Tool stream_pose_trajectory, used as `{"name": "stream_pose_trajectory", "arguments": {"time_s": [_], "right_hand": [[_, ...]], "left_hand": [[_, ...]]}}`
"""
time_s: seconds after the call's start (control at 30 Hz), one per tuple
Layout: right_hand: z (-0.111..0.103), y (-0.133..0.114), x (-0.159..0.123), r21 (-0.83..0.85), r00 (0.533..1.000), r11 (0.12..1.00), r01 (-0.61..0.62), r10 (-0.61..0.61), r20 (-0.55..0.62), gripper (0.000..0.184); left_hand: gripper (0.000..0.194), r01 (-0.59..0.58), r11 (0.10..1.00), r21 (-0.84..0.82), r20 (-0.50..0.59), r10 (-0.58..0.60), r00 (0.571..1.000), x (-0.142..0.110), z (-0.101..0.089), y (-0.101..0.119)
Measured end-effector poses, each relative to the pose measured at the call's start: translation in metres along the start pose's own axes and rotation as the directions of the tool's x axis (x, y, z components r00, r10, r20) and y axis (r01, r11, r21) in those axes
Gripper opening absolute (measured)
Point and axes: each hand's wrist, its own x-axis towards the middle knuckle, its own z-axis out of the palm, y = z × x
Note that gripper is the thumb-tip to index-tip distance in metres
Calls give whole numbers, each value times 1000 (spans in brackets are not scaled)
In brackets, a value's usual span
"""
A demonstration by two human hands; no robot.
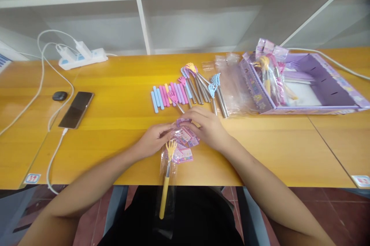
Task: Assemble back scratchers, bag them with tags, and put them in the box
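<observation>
A yellow back scratcher [164, 196] hangs head-up in a clear plastic bag [172, 184] over the table's front edge. My left hand [156, 140] pinches the top of this bag from the left. My right hand [206, 126] closes on the bag's top from the right, where a small purple card [182, 121] shows between the hands. Printed cards [185, 155] lie loosely beneath them. Just beyond my hands are coloured handle tubes [162, 97] in a row and several metal rods with hand-shaped heads [212, 90]. A pink-headed rod [175, 97] lies partly behind my right hand.
Empty clear bags [231, 84] lie beside a purple display box [335, 107] holding bagged back scratchers [268, 76]. On the left are a phone [76, 110] on a cable, a black earbud case [59, 95] and a power strip [82, 59]. White shelving [202, 26] stands behind.
</observation>
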Motion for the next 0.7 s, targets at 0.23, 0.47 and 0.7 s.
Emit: {"name": "stream_pose_trajectory", "arguments": {"time_s": [0.23, 0.47, 0.7], "right_hand": [[-6, 2, 1, 26, 999, 999, 31, -31, -18, 7], [-8, 5, -2, 39, 999, 999, -36, 35, 10, 7], [-8, 4, 0, 22, 998, 1000, -17, 18, -63, 7]], "left_hand": [[35, -2, 999, -45, 17, 3, 1000, 1, 0, -1], [39, 15, 998, -61, 11, -15, 1000, -1, 0, -5], [39, 18, 998, -62, 18, -17, 1000, 0, 1, 0]]}}
